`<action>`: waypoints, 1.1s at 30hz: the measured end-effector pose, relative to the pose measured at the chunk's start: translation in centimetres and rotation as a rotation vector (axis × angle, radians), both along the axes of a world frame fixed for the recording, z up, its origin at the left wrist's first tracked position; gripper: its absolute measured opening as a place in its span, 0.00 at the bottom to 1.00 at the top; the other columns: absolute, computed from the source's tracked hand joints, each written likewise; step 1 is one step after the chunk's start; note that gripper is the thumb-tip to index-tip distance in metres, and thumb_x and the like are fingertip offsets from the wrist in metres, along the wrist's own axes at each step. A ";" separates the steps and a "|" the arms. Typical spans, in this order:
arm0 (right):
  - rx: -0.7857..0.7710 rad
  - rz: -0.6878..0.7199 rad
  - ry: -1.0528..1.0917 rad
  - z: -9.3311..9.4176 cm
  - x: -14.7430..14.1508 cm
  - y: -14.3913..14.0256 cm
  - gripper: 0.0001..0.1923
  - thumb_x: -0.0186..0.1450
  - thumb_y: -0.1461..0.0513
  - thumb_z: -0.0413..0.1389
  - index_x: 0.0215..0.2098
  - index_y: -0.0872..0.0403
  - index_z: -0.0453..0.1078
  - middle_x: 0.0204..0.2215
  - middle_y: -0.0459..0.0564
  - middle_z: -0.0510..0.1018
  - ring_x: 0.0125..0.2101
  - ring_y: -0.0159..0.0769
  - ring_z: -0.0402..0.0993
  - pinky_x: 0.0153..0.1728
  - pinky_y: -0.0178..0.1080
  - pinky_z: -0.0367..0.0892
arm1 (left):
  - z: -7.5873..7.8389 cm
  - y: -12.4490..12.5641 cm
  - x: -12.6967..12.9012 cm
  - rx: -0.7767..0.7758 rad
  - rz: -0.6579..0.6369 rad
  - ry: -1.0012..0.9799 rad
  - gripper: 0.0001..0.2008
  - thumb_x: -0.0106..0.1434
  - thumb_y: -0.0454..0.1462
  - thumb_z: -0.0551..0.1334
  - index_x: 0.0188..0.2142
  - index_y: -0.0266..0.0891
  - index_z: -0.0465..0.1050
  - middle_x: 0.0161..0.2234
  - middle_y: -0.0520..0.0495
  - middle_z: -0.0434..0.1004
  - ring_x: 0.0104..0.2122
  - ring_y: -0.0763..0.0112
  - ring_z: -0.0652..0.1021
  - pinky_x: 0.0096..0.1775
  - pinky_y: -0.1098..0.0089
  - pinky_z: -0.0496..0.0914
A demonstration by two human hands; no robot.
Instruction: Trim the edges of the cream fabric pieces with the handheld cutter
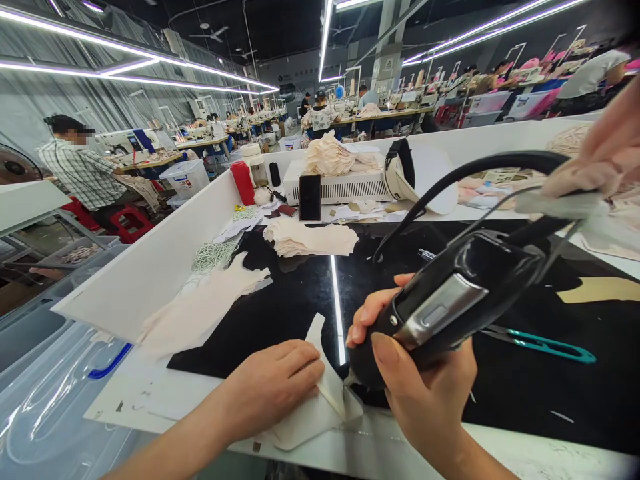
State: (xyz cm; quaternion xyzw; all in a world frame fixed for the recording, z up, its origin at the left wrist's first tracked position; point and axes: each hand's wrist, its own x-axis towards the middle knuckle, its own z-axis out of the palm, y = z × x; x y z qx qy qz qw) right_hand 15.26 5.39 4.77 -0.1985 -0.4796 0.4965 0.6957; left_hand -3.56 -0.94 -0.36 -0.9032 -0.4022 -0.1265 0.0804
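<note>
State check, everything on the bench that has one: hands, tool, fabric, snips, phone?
Left hand: flat, pressing the pale fabric piece.
Right hand: gripped around the black handheld corded tool.
Black handheld corded tool: tilted, tip down at the fabric edge.
Pale fabric piece: flat on the bench, one strip folded up.
Teal-handled thread snips: lying flat, untouched.
Black phone: propped upright, screen dark.
Cream fabric stack: lying flat.
</note>
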 end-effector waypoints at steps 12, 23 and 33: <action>-0.038 0.002 0.006 0.1 0.1 -0.1 0.22 0.57 0.68 0.69 0.46 0.48 0.70 0.28 0.40 0.80 0.23 0.32 0.78 0.25 0.36 0.79 | 0.0 -0.9 0.0 -0.122 0.001 0.056 0.25 0.73 0.47 0.67 0.66 0.47 0.67 0.55 0.37 0.75 0.57 0.53 0.77 0.60 0.47 0.73; -0.012 0.032 -0.003 -0.5 -0.1 0.9 0.16 0.63 0.67 0.67 0.44 0.47 0.69 0.30 0.41 0.80 0.24 0.32 0.76 0.27 0.38 0.77 | 0.0 -1.2 0.6 -0.044 0.023 0.010 0.22 0.72 0.47 0.68 0.61 0.46 0.71 0.52 0.39 0.75 0.54 0.55 0.76 0.59 0.52 0.73; -0.065 0.002 -0.051 -0.5 -0.7 0.9 0.17 0.63 0.62 0.69 0.46 0.46 0.68 0.29 0.40 0.80 0.23 0.33 0.76 0.25 0.39 0.76 | -0.3 -1.1 0.9 -0.045 0.029 -0.042 0.22 0.73 0.48 0.66 0.62 0.46 0.70 0.50 0.39 0.74 0.53 0.55 0.77 0.58 0.52 0.73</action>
